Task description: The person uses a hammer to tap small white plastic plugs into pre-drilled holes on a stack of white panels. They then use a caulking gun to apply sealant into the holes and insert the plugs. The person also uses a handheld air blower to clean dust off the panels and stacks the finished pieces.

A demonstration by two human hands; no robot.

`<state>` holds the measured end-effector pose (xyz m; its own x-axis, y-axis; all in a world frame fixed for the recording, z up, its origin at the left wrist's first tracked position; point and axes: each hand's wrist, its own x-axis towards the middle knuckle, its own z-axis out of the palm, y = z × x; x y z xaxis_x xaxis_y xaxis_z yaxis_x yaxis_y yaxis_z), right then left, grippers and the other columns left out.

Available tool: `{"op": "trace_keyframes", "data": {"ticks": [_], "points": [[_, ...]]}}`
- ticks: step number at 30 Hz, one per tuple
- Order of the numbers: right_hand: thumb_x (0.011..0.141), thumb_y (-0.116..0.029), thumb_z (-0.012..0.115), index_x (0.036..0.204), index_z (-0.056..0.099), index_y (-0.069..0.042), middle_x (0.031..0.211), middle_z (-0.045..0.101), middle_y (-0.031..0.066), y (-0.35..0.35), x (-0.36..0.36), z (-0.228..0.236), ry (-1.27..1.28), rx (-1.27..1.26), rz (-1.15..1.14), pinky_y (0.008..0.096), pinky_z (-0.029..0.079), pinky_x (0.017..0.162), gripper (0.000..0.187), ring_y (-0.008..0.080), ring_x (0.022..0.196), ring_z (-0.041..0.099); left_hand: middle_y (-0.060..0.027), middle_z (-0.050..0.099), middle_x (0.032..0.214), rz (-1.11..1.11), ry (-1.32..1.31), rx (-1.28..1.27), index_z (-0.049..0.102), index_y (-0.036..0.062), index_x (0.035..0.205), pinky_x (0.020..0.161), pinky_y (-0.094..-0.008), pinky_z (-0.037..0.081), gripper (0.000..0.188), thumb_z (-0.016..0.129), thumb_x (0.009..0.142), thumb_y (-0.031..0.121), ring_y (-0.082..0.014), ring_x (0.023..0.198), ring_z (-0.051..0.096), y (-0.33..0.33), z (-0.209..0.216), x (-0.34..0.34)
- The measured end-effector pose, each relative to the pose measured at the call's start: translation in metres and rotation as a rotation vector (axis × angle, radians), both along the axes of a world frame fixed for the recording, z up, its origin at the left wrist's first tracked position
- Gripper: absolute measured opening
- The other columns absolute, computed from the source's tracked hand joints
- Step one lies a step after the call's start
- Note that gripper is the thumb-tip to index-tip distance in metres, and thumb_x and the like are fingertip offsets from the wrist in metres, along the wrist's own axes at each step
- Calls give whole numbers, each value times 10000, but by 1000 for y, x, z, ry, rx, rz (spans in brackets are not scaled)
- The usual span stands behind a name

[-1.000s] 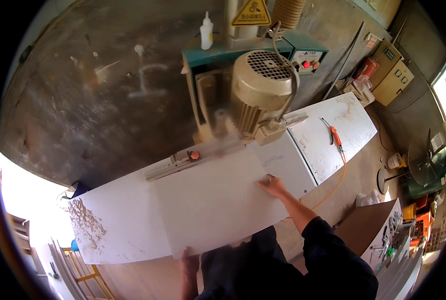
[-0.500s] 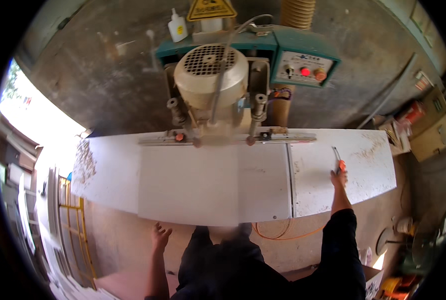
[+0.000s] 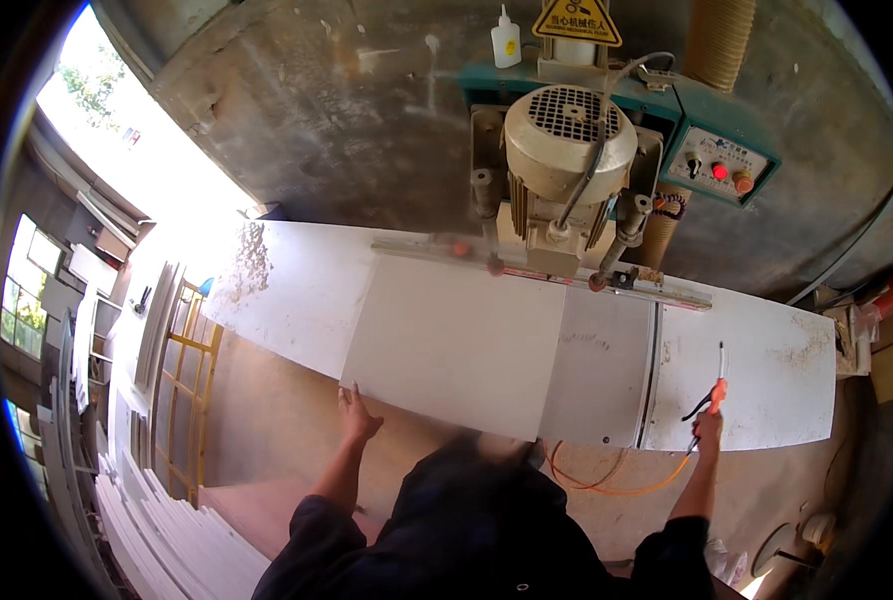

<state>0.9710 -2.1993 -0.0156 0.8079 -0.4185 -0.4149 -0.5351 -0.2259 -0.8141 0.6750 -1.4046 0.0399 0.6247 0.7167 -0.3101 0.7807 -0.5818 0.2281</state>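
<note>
A white rectangular panel (image 3: 456, 340) lies on the long white worktable (image 3: 291, 290), its far edge at the metal fence beneath the machine. My left hand (image 3: 359, 415) is at the panel's near left corner, fingers apart and fingertips at the edge; whether they press on it is hard to see. In my right hand (image 3: 707, 428), over the table's right part, is an orange air blow gun (image 3: 718, 392). Its thin nozzle points away from me and its black lever sticks out to the left. An orange air hose (image 3: 656, 488) loops below the table's near edge.
A machine with a large pale motor (image 3: 569, 135) stands behind the table, beside a green control box (image 3: 723, 160) with a red light. A white squeeze bottle (image 3: 505, 42) sits on top. At left are a yellow metal frame (image 3: 204, 390) and stacked white boards (image 3: 166, 530).
The view has turned left, so the scene sits further right. My left hand has come up to the panel's corner. My right hand has drawn the air blow gun nearer the table's front edge.
</note>
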Motion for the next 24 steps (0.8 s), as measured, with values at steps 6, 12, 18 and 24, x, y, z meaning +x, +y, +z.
{"op": "trace_keyframes", "data": {"ticks": [6, 12, 18, 24], "points": [[940, -204, 641, 1091, 667, -81, 1064, 667, 67, 249, -126, 97, -97, 23, 533, 304, 511, 632, 196, 153, 775, 638, -375, 219, 1544, -294, -7, 48, 150, 215, 1608, 1201, -519, 245, 1285, 938, 593, 210, -503, 1457, 222, 70, 0, 36], [748, -231, 757, 1464, 495, -167, 1526, 464, 119, 364, -160, 71, -138, -509, 800, 422, 551, 928, 765, 335, 1148, 644, -363, 367, 1411, -472, -67, 105, 237, 226, 1587, 1086, -542, 359, 1230, 935, 573, 228, -505, 1278, 396, 76, -9, 45], [767, -226, 722, 1465, 485, -142, 1511, 484, 113, 386, -168, 54, -124, -514, 721, 425, 531, 963, 742, 314, 1200, 616, -328, 418, 1352, -557, -146, 133, 296, 209, 1566, 1036, -534, 405, 1178, 925, 571, 229, -488, 1187, 449, 80, -12, 42], [799, -231, 701, 1457, 489, -132, 1390, 585, 133, 384, -166, 58, -76, -492, 772, 431, 504, 986, 699, 330, 1217, 595, -310, 434, 1349, -538, -123, 139, 317, 207, 1556, 1036, -513, 416, 1147, 913, 576, 237, -470, 1181, 466, 77, -1, 48]]}}
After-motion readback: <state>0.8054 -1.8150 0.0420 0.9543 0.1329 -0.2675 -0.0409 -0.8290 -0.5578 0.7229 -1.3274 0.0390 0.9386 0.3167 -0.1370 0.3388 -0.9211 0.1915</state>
